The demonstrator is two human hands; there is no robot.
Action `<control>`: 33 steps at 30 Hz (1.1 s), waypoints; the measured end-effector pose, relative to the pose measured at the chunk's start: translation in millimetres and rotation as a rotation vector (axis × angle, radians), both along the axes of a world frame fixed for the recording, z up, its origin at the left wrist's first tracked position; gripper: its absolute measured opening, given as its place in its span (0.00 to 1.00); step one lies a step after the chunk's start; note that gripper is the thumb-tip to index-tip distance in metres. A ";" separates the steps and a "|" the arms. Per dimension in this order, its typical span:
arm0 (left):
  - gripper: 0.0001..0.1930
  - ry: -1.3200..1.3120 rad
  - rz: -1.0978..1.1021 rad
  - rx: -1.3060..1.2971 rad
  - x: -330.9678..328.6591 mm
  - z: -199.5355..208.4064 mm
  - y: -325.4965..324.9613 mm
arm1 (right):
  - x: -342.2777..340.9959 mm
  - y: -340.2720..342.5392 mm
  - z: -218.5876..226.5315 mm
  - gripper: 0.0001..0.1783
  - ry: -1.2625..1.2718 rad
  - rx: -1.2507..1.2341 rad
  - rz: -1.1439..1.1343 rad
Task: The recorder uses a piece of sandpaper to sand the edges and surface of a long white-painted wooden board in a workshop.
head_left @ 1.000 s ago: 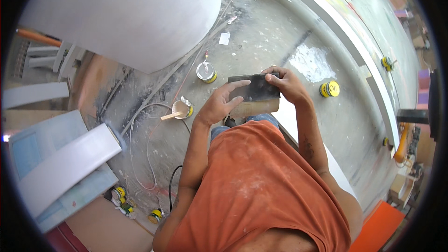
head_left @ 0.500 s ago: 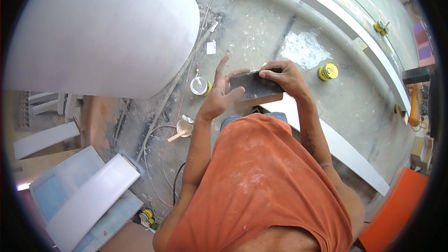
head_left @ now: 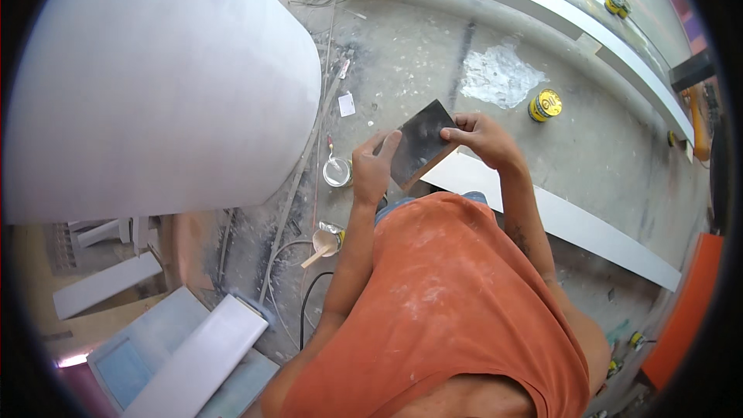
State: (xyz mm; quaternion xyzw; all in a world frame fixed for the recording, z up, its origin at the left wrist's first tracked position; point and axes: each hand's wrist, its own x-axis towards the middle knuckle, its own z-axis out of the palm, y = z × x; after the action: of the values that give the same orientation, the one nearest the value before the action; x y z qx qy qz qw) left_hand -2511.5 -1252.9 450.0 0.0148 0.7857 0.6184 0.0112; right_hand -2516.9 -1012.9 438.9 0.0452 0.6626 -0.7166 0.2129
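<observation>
Between my two hands, in front of my waist, is a black sheet of sandpaper (head_left: 422, 136) with dusty smudges. A brown underside or backing shows along its lower right edge. My left hand (head_left: 372, 169) grips the sheet's left side, thumb on top and fingers mostly hidden behind it. On the opposite edge, my right hand (head_left: 489, 142) pinches the sheet, thumb on the black face and fingers beneath. The sheet is tilted, its far corner pointing away from me.
A large white curved panel (head_left: 170, 85) fills the left. An open can (head_left: 337, 173) and another with a stick (head_left: 326, 240) stand by the hoses. A yellow-lidded can (head_left: 546, 105) stands near white floor splatter (head_left: 503, 76). Right of me lies a long white board (head_left: 569, 224).
The sheet has turned so its far edge tilts up to the right. My left hand's raised fingers have closed onto it. The view has shifted a little.
</observation>
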 end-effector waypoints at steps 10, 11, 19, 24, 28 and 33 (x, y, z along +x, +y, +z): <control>0.18 -0.343 -0.424 0.088 -27.1 16.8 -29.8 | -32.2 -1.7 64.2 0.20 0.455 0.502 0.321; 0.18 -0.348 -0.392 0.088 -26.3 17.1 -28.7 | -37.1 -5.5 66.2 0.21 0.444 0.514 0.381; 0.20 -0.152 0.336 0.438 -17.2 0.6 -1.6 | -19.3 -21.8 6.3 0.33 0.323 0.093 -0.224; 0.20 -0.003 0.452 0.490 -4.8 -9.8 17.3 | 35.6 -62.3 -13.5 0.33 0.127 -0.303 0.276; 0.21 -0.023 0.366 0.570 10.7 -18.6 27.2 | 25.1 -70.1 -5.2 0.31 0.094 -0.424 -0.145; 0.19 -0.122 -0.005 0.897 8.0 -13.4 -1.1 | 20.2 -51.0 18.3 0.19 0.163 -0.301 -0.244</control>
State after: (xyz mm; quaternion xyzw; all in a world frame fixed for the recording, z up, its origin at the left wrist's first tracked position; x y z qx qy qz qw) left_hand -2503.5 -1253.9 436.5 -0.0163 0.4379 0.8974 0.0514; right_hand -2496.8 -1064.0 457.3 0.0345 0.5529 -0.8292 0.0747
